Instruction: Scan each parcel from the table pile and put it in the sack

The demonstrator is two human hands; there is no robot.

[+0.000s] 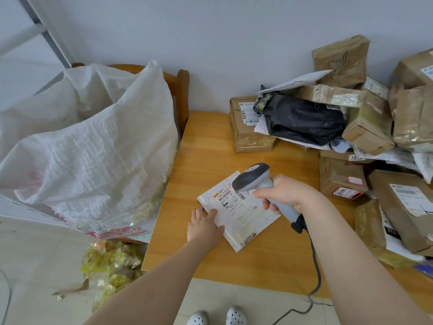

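Wooden table [269, 259]: flat parcel [248, 219] near left edge, scanner [257, 184] above.

Pretty even, soft light all over, kinda cool and flat. No hard shadows anywhere, and the source isn't in shot. The white sack [93, 148] on the left is bright, close to washed out in the folds. Tape on the cardboard boxes [412, 118] far right throws shiny glare, and the worktop [210, 141] has a mild sheen. Tiny red glow from the barcode scanner [251, 177] on the parcel [248, 219] label. Fisheye bends the edges, so the forearms [152, 285] balloon at the near edge. Fine print is mushy.
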